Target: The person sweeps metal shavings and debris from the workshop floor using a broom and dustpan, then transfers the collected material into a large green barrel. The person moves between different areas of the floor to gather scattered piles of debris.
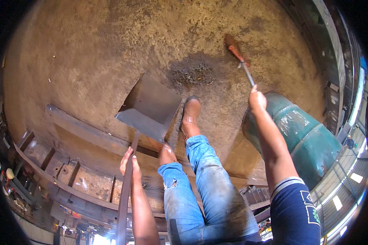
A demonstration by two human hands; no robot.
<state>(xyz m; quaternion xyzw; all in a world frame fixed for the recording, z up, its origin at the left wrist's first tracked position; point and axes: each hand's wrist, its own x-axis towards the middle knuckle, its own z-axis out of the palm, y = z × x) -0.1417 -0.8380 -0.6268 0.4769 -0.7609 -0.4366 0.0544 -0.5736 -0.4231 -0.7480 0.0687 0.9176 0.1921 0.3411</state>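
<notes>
Here both hands grip: left [129, 163] the dustpan handle [124, 204], right [256, 98] a blurred broom [237, 55].

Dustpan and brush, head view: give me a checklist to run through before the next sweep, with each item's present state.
1. Left hand grips the long handle of the metal dustpan: ok.
2. Right hand holds the brush by its thin shaft: ok.
3. Dustpan mouth faces the debris pile: ok.
4. Dustpan lip flat on the floor: cannot tell; it appears lifted.
5. Brush head beyond the pile, on the side away from the pan: ok.
6. Brown boot clear of the sweep path: not ok; it stands right beside the pan and just below the pile.
</notes>
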